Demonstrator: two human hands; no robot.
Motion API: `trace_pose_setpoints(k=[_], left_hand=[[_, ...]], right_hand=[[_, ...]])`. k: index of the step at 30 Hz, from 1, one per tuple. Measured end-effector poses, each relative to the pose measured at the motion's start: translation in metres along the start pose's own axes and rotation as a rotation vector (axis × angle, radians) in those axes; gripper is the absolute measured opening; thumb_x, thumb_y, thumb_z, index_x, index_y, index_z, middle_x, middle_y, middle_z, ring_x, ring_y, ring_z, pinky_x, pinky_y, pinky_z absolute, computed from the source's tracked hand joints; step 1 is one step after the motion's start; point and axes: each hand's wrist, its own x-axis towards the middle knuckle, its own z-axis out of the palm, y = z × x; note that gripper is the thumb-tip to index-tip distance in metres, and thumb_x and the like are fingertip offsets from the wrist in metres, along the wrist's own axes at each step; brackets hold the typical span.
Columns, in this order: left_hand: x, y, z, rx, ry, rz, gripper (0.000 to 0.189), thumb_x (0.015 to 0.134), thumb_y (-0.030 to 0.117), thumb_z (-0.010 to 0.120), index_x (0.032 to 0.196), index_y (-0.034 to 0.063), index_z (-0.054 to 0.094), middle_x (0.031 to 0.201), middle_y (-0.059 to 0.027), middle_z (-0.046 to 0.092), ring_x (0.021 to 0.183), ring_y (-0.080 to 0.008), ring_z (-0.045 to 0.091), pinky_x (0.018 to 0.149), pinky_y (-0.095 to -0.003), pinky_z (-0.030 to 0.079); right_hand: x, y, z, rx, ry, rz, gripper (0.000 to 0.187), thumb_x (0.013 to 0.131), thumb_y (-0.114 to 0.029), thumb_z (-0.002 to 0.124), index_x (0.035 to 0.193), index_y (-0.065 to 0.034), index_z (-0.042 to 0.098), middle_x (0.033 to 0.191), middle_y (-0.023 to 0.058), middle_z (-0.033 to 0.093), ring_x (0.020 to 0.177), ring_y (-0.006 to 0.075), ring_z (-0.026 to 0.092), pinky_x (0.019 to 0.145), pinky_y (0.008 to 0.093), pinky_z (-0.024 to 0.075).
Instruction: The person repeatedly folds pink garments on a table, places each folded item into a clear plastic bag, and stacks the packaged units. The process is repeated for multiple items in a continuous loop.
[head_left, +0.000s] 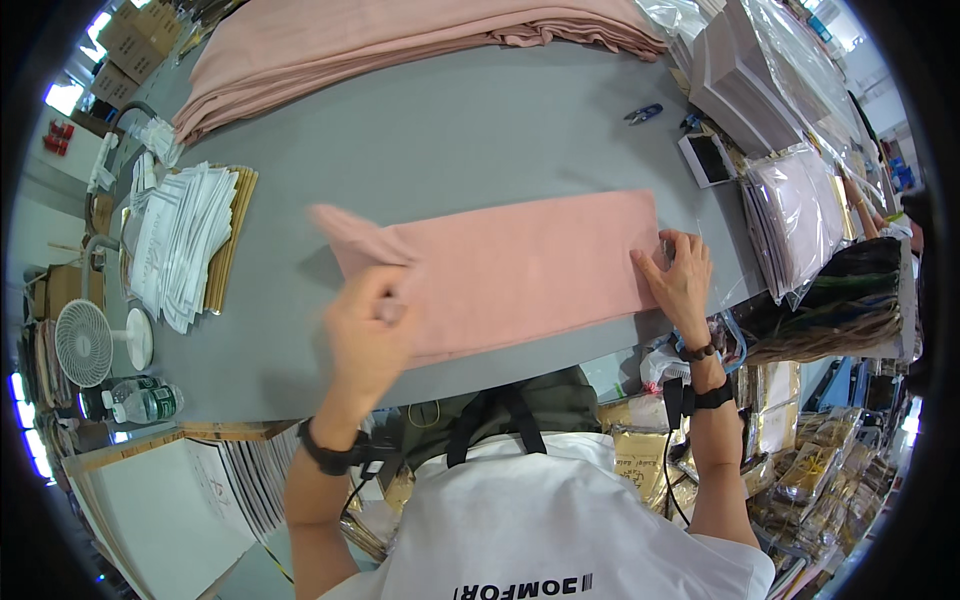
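Observation:
A folded pink cloth (525, 270) lies lengthwise across the grey table (480, 135), its left end lifted and blurred by motion. My left hand (373, 322) has its fingers curled shut on the cloth near that left end. At the opposite end my right hand (679, 274) rests with thumb and fingers apart, the thumb on the cloth's edge and the other fingertips just beyond it. Along the far side of the table lies a large pile of pink fabric (390, 52).
Stacked white bags (184, 240) and a small white fan (85, 343) stand left, near plastic bottles (154, 401). Thread snips (643, 113), a small open box (706, 160), a stack of white sheets (739, 90) and plastic-wrapped pink packets (795, 217) lie right.

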Motion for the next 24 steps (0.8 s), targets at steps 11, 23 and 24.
trace_pose_setpoints(k=[11, 23, 24], left_hand=[[-0.007, -0.001, 0.047, 0.196, -0.307, 0.155, 0.019, 0.083, 0.013, 0.080, 0.098, 0.0077, 0.072, 0.087, -0.0047, 0.070, 0.074, -0.0264, 0.068, 0.065, -0.0378, 0.053], [0.035, 0.016, 0.103, 0.283, -0.186, 0.443, 0.043, 0.096, 0.021, 0.069, 0.136, 0.0049, 0.066, 0.152, -0.0176, 0.053, 0.133, -0.0381, 0.055, 0.111, -0.0488, 0.045], [0.030, 0.012, 0.097, 0.196, -0.185, 0.367, 0.041, 0.098, 0.022, 0.067, 0.135, 0.0049, 0.066, 0.151, -0.0177, 0.054, 0.132, -0.0388, 0.055, 0.111, -0.0494, 0.045]], right_hand=[[0.001, 0.004, 0.005, 0.063, -0.124, 0.001, 0.043, 0.092, -0.042, 0.078, 0.099, -0.0010, 0.068, 0.099, 0.0156, 0.063, 0.093, 0.0335, 0.059, 0.080, 0.0445, 0.0459], [0.031, -0.109, -0.066, 1.291, -0.298, 0.160, 0.033, 0.103, -0.014, 0.069, 0.131, 0.0029, 0.063, 0.112, 0.0011, 0.071, 0.096, 0.0046, 0.062, 0.085, 0.0217, 0.0524], [0.030, -0.126, -0.067, 1.285, -0.346, 0.130, 0.036, 0.103, -0.014, 0.069, 0.134, 0.0028, 0.062, 0.113, 0.0010, 0.071, 0.097, 0.0044, 0.062, 0.085, 0.0217, 0.0525]])
